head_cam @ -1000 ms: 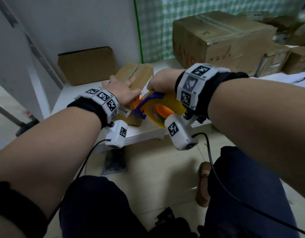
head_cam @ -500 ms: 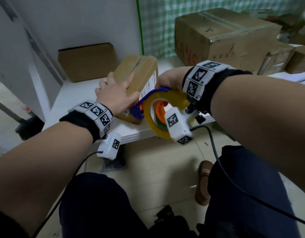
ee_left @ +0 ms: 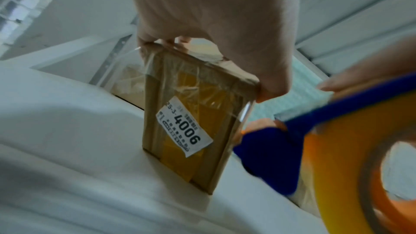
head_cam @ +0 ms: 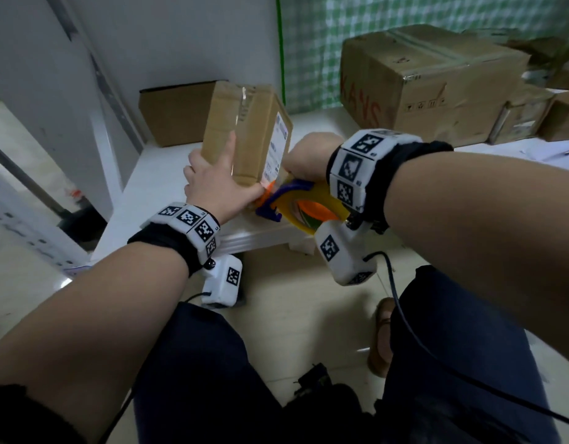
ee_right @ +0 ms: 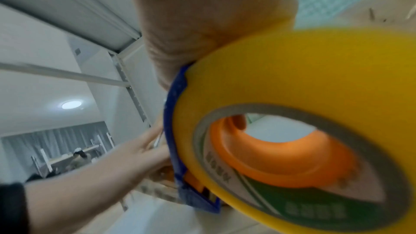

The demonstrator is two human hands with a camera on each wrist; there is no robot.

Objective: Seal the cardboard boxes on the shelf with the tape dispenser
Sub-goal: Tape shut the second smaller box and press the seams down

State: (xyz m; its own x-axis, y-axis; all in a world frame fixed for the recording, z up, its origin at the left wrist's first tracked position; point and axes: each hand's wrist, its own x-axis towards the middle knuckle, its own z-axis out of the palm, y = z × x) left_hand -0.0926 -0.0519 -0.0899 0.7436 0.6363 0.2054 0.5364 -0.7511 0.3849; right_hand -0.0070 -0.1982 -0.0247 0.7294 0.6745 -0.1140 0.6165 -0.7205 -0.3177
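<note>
With the left hand (head_cam: 217, 184) gripping the tilted, label-bearing small cardboard box (head_cam: 244, 133) on the shelf (head_cam: 155, 187) and the right hand (head_cam: 308, 155) holding the tape dispenser (head_cam: 304, 203) against its lower edge, sealing appears under way; the large box (head_cam: 430, 81) behind it already carries tape.

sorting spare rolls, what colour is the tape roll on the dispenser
Yellow, on an orange hub; the tape roll shows best in the right wrist view.

You are in a stockroom or parcel storage room: a white metal shelf (head_cam: 168, 187) carries taped cardboard boxes (head_cam: 430, 81), one bearing a numbered shipping label (ee_left: 183, 131). More white racking (ee_right: 133, 95) stands around you on a pale tiled floor (head_cam: 308, 315), under a round ceiling light (ee_right: 71, 104).
</note>
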